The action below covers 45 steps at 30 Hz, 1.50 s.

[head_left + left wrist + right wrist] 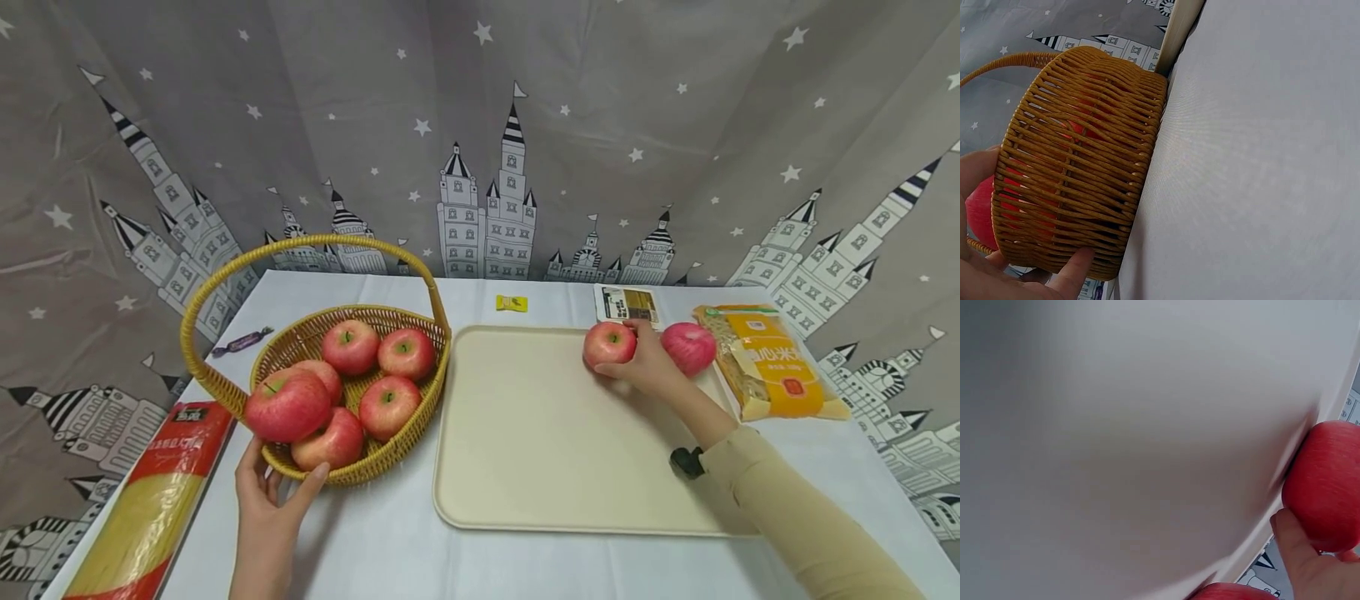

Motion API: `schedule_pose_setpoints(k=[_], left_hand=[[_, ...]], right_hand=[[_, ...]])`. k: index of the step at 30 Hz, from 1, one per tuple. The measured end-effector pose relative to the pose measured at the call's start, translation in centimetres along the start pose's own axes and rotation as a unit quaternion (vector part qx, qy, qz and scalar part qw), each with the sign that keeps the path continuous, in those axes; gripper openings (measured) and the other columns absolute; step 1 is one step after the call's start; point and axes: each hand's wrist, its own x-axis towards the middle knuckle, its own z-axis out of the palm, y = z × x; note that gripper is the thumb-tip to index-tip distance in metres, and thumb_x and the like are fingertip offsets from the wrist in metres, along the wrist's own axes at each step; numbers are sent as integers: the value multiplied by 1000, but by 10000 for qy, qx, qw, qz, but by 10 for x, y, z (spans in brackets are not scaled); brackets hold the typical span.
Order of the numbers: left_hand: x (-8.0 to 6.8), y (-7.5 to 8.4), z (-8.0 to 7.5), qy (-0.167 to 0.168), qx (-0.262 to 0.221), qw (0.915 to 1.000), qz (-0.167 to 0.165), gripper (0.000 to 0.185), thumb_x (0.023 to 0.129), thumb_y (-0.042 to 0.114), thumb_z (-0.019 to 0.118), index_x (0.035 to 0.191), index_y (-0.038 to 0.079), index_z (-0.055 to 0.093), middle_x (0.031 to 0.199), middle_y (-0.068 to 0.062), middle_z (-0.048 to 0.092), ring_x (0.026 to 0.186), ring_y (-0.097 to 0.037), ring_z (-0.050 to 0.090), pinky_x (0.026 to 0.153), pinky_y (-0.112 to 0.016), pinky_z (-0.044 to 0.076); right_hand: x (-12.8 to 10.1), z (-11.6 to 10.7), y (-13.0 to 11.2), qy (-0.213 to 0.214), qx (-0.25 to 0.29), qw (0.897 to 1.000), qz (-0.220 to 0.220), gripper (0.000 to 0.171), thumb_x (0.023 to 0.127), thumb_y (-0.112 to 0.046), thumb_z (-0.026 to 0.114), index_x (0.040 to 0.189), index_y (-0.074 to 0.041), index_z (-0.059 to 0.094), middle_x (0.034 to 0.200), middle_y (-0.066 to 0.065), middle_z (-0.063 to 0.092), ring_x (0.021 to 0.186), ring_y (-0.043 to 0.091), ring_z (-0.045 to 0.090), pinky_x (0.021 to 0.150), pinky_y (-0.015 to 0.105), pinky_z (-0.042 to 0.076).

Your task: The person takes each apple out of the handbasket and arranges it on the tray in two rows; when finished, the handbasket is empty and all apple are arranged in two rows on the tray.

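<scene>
Two hands work at a white-clothed table [390, 550]. At the far right corner of a cream tray [525, 450], the right hand [648, 367] curls its fingers round a red apple [609, 343] that sits on the tray. A second apple [688, 347] lies just beside that hand, at the tray's right edge. The left hand [266, 500] cups the near rim of a wicker basket [375, 462], thumb and fingers spread against the weave; the left wrist view shows a fingertip [1079, 265] pressed to the basket's wall. Six more apples fill the basket, the largest [288, 405] riding over the near-left rim. A yellow noodle packet [772, 362] lies right of the tray, a red-ended pasta packet [157, 500] left of the basket.
</scene>
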Motion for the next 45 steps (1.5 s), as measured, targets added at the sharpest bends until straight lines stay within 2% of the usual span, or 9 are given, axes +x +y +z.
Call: schedule_pose_setpoints(k=[4,10,16,20,23,31,37,41,45], left_hand=[[0,2,1,-15,97,9999,-58,95,87,11,73,154,29,8,158,-1,8,141,-20,19,103,-13,34],[1,2,1,-30,129,9998,-126,96,86,12,74,154,29,7,159,-1,7,142,-20,17,102,-14,36],[1,1,2,-51,182,9997,-154,96,87,14,74,154,30,7,159,-1,6,143,-20,16,105,-15,34],[1,1,3,-63,255,9994,-235,98,86,17,74,154,31,5,159,-1,5,144,-21,14,110,-21,29],[1,1,2,-36,219,9994,-281,97,86,17,74,154,31,6,159,-1,5,144,-20,13,114,-27,24],[1,1,-1,-13,318,9983,-482,101,86,25,75,154,33,0,160,1,1,145,-22,9,117,-45,15],[3,1,0,-92,438,9981,-428,101,86,27,74,153,33,-1,160,1,-1,145,-25,9,116,-48,17],[4,1,-1,-91,453,9975,-528,102,86,29,74,153,34,-2,160,3,-3,146,-24,7,116,-47,16],[3,1,-3,-104,472,9972,-563,103,86,28,74,153,33,-5,160,2,-3,146,-24,5,117,-46,15]], right_hand=[[-2,0,-5,163,-295,9993,-186,102,76,-31,83,148,4,19,141,28,33,127,43,36,104,58,37],[-9,6,-39,702,-866,9855,-1275,89,79,-30,79,147,-1,30,149,22,31,136,39,27,110,58,27],[-23,39,-99,311,-447,9708,-2336,82,81,-28,78,146,-5,35,148,15,35,138,30,29,114,48,26],[-39,70,-142,-134,78,9495,-3133,81,80,-24,79,145,-6,35,145,13,38,132,26,38,109,41,35],[-46,94,-175,-679,290,9361,-3439,80,82,-24,78,146,-8,34,144,11,39,128,25,43,104,35,41],[-46,163,-243,-2040,475,9309,-2993,91,81,-43,77,151,-10,29,147,3,40,128,14,44,105,25,38],[-44,199,-269,-2200,260,9364,-2721,94,76,-50,78,149,-10,33,142,-6,44,121,3,47,98,17,41],[-46,211,-279,-2230,272,9333,-2800,86,76,-47,79,144,-11,39,129,-11,52,108,-4,50,89,10,42],[-49,219,-286,-2249,-23,9347,-2752,87,76,-50,78,145,-13,39,126,-12,53,106,-5,50,87,9,42]])
